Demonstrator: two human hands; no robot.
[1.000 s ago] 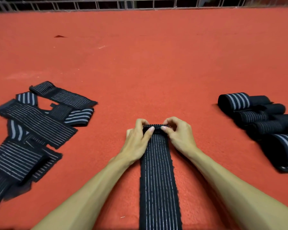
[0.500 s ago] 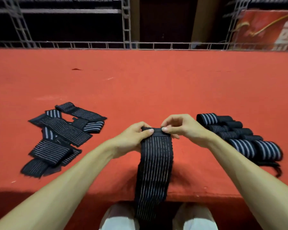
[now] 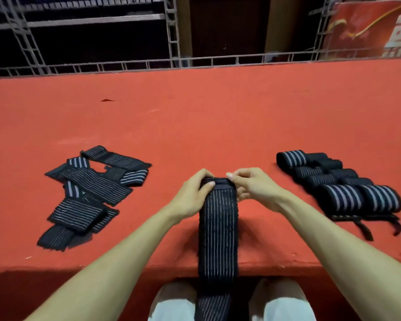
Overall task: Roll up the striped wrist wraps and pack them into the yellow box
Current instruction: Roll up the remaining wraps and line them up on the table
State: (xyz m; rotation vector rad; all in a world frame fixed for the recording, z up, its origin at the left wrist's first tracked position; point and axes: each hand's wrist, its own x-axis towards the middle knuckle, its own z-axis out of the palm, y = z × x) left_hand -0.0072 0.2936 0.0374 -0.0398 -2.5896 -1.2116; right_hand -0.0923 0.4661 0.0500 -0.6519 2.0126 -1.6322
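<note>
A long black wrist wrap with thin white stripes [image 3: 218, 228] lies on the red surface and hangs over its near edge between my knees. Its far end is turned into a small roll. My left hand [image 3: 192, 193] grips the left side of that roll and my right hand [image 3: 252, 186] pinches its right side. A loose heap of unrolled striped wraps [image 3: 90, 188] lies to the left. Several rolled wraps [image 3: 338, 186] sit in a cluster to the right. No yellow box is in view.
The red felt-covered surface [image 3: 195, 126] stretches far ahead to a metal truss rail [image 3: 171, 63] at its back edge. Its near edge [image 3: 125, 267] drops off just in front of my knees [image 3: 174, 304]. A red banner [image 3: 368, 28] hangs at the upper right.
The view has tilted up, revealing the rail and the near edge. The wrap's rolled end has been lifted a little and turned further, with both hands still on it.
</note>
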